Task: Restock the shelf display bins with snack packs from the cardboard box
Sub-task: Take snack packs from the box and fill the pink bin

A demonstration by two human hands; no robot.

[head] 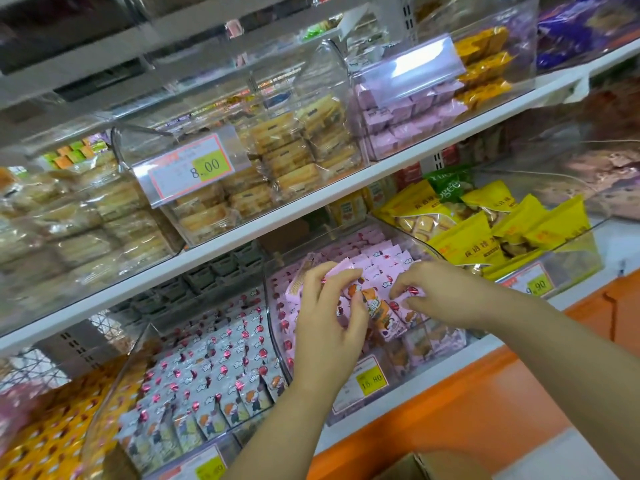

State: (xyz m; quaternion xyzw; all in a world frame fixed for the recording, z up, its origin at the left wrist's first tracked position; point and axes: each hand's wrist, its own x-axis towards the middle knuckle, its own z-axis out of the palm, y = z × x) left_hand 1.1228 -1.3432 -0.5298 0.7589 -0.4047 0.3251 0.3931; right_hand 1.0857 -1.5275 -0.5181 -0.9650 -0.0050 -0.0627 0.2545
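Update: gripping pink snack packs (375, 304) w/ left hand (325, 306), fingers curled round em, pinching more w/ right hand (440, 292). Both over clear bin (277, 344) on lower shelf (415, 396). Cardboard box (429, 467) at bottom edge, below arms.

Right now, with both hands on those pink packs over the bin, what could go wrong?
The left hand and right hand only pinch the pink snack packs near the front of the clear bin; one could slip onto the orange ledge. The bin looks nearly full, so pressing more in may topple the upright rows. The white packs next door have similar artwork, so a mix-up is possible.
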